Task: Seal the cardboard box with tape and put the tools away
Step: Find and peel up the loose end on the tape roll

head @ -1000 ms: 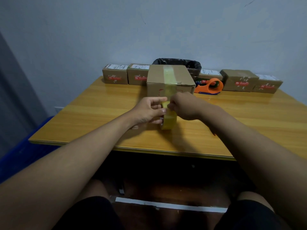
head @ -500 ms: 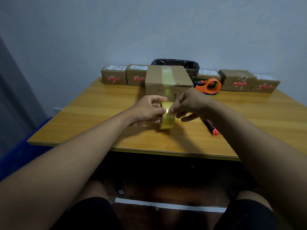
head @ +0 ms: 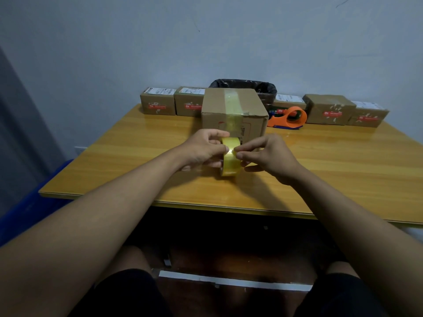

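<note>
Wooden table (head: pixel 343 170) against blue-grey wall (head: pixel 114 42)

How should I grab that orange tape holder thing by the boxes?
Probably by the orange tape dispenser's handle end, the narrow part pointing left toward the big cardboard box. Come from the front of the table, since small boxes crowd behind it. Avoid the round right end; a blade may sit there.

The big box (head: pixel 234 110) stands on the bench (head: pixel 128 154), mid-way back. Just before it, both hands hold the tape roll (head: pixel 230 160): left hand (head: pixel 203 148) on its left, right hand (head: pixel 269 154) on its right. Behind, small boxes (head: pixel 158 104) line the wall either side of a bin (head: pixel 265 88). The tape dispenser (head: pixel 288 117) sits right of the big box.
</note>
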